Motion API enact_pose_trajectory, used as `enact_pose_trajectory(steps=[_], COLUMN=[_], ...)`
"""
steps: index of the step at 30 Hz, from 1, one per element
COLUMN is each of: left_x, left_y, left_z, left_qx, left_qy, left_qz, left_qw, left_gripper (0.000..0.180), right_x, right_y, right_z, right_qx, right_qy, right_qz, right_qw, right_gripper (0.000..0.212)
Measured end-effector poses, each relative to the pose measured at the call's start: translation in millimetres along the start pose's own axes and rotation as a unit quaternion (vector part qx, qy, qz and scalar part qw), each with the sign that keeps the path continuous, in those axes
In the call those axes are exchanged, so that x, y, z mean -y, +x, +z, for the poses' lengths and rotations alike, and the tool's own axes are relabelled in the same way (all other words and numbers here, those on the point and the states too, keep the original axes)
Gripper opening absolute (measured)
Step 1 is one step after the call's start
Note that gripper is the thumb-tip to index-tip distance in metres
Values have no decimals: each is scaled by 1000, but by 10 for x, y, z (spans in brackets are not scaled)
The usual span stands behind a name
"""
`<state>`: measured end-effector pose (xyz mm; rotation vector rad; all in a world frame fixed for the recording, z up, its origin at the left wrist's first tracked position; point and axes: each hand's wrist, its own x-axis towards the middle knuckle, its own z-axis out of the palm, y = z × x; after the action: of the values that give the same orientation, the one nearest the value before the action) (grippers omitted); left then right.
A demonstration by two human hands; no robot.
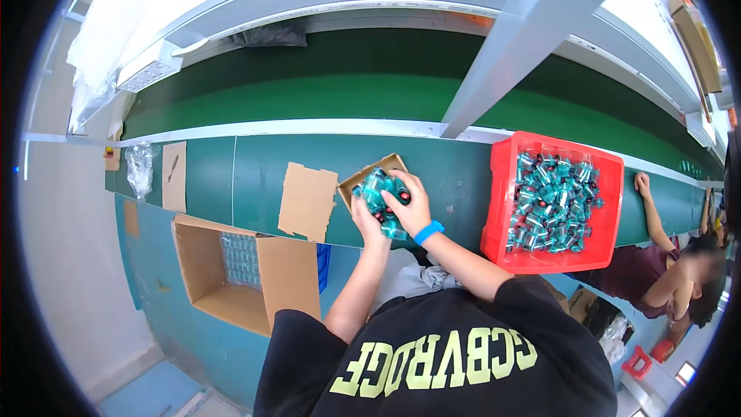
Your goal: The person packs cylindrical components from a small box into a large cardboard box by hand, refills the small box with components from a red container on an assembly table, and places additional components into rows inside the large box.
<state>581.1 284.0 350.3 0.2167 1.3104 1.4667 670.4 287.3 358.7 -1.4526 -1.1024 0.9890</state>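
Head view: left hand [369,222] and right hand [414,207] cup teal plastic pieces [375,185] near the worktop's [457,177] front edge; snug hands should stop spills.

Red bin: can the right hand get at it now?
Probably yes: bare green tabletop lies between the right hand and the open-topped red bin, though that hand holds teal pieces.

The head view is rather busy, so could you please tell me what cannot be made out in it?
All in the head view:
Floor of the small cardboard box: hidden by the left hand, the right hand and the teal pieces.
Lower layers in the red bin: covered by the pieces on top.
Most of the blue container: behind the carton flap.
Tiny items at the bench's far right: too small to identify.
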Motion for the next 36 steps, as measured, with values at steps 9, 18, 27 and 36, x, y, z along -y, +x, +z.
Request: enact_pose_trajectory(steps=[9, 18, 27, 36], left_x=[157, -150, -246, -351], left_y=[319, 711, 2303, 2311], left_z=[-173, 97, 502, 176], left_qx=[-1, 75, 107, 191], left_qy=[270, 528, 708, 695], left_qz=[242, 380, 382, 391], left_qw=[932, 755, 584, 572], left_gripper=[40, 38, 23, 56], right_x=[-315, 97, 543, 526], right_y=[204, 20, -539, -857], right_z=[368, -663, -1820, -2244], right_qx=[17, 137, 2, -131], right_qy=[-126, -173, -197, -162], right_qz=[-39, -66, 6, 89], right_qw=[991, 973, 980, 974], right_gripper=[42, 35, 22, 17])
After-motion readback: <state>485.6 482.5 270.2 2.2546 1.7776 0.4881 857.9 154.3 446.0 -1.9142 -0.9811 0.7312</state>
